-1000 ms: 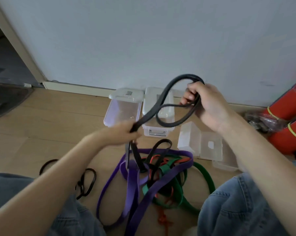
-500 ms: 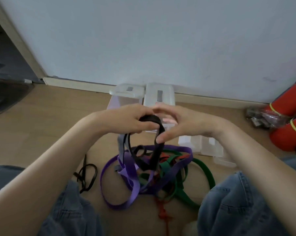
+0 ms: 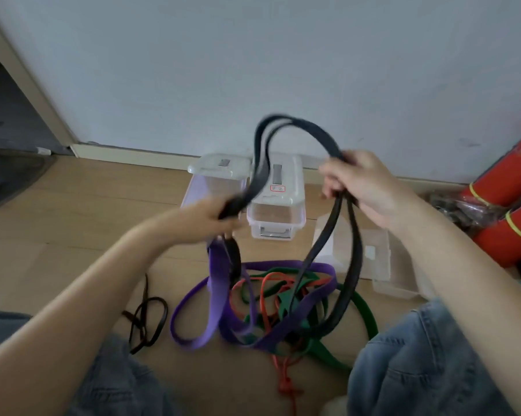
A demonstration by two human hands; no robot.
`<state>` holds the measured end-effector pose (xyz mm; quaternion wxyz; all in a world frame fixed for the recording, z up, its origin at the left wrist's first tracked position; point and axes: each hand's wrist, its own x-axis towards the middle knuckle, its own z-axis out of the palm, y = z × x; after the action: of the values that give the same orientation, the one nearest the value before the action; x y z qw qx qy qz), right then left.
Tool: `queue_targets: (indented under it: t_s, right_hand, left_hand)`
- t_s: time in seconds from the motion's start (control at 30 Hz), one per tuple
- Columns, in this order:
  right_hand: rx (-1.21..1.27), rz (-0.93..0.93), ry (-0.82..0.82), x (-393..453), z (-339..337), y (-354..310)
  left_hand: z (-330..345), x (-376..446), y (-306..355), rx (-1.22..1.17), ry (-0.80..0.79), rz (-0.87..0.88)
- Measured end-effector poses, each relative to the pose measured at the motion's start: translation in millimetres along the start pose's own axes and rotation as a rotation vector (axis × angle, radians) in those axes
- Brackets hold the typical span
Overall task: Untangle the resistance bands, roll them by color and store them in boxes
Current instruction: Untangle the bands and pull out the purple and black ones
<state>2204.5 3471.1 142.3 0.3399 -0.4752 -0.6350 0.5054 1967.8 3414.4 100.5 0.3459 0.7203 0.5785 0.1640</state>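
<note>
Both hands lift a black band (image 3: 301, 127) above the tangle on the floor.

At frame centre the left hand (image 3: 214, 213), blurred, grips the black band and a purple band (image 3: 220, 283); the right hand (image 3: 364, 181), centre right, curls round the same black band, which arcs between them and hangs into the pile of purple, green (image 3: 364, 313) and red (image 3: 265, 295) bands. Two clear boxes (image 3: 278, 205) stand behind by the wall.

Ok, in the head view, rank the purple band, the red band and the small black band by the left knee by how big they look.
1. Purple band, widest strap and biggest loops.
2. Red band, thin but long.
3. Small black band, smallest.
Tangling hides parts of purple and red, so full lengths are unsure.
</note>
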Motion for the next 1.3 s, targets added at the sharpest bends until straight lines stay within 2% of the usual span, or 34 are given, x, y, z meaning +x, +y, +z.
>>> queue_targets:
  t_s: [0.07, 0.1, 0.13, 0.17, 0.23, 0.33, 0.4, 0.5, 0.57, 0.6, 0.67, 0.77, 0.8, 0.87, 0.9, 0.97, 1.0, 1.03, 1.1, 1.17, 1.3]
  right_hand:
    - [-0.532, 0.126, -0.173, 0, -2, 14]
    - [-0.702, 0.190, -0.305, -2, 1, 21]
    - [-0.799, 0.253, -0.407, -3, 3, 25]
    - [-0.818, 0.295, -0.460, -5, 4, 26]
    - [-0.671, 0.269, -0.481, -5, 5, 19]
    - [-0.363, 0.081, -0.602, -11, 13, 8]
    - [-0.268, -0.027, -0.703, -16, 28, 6]
    - [-0.179, -0.116, -0.548, -18, 39, 2]
    - [0.047, -0.065, -0.438, -14, 33, 0]
    - [0.211, -0.047, -0.438, -13, 29, -1]
    - [0.476, -0.075, -0.437, -11, 25, -5]
    - [0.701, -0.086, -0.273, -8, 24, -8]
    - [0.757, -0.079, -0.186, -6, 21, -8]
    - [0.820, -0.059, -0.026, -1, 9, -8]
    - [0.786, -0.064, 0.035, 2, 3, -9]
    - [0.543, -0.080, 0.091, 5, -2, -8]
    - [0.366, -0.075, 0.067, 5, -1, -8]
    - [0.192, -0.063, -0.005, 3, 3, -5]
    - [-0.171, -0.036, -0.223, -2, 13, 5]
    - [-0.374, -0.016, -0.379, -5, 20, 12]
    - [-0.232, -0.014, -0.440, -11, 31, 16]
  left_hand:
    - [-34, -4, 18, -0.333, 0.269, 0.156]
    - [-42, -6, 23, -0.387, 0.335, 0.211]
    - [-43, -8, 26, -0.293, 0.338, 0.207]
    - [-38, -10, 26, -0.102, 0.264, 0.152]
    - [-22, -13, 22, 0.187, 0.066, 0.058]
    - [-13, -15, 41, 0.091, 0.005, 0.197]
    - [-17, -15, 52, -0.065, 0.053, 0.242]
    - [-24, -16, 47, -0.190, 0.129, 0.236]
    - [-19, -13, 36, -0.175, 0.162, 0.172]
    - [-11, -11, 30, -0.162, 0.154, 0.135]
    - [15, -8, 19, -0.131, 0.041, 0.081]
    - [51, -7, 4, -0.022, -0.196, -0.042]
    - [49, -5, 2, 0.047, -0.202, -0.057]
    - [30, 0, 8, 0.010, -0.066, -0.034]
    - [13, 1, 15, -0.118, 0.064, 0.006]
    - [-22, -1, 30, -0.494, 0.339, 0.128]
    - [-31, -1, 33, -0.611, 0.417, 0.168]
    - [-33, -3, 36, -0.595, 0.438, 0.147]
    - [-17, -8, 37, -0.285, 0.303, -0.019]
    - [-2, -11, 37, -0.148, 0.181, -0.092]
    - [-8, -14, 48, -0.161, 0.195, 0.054]
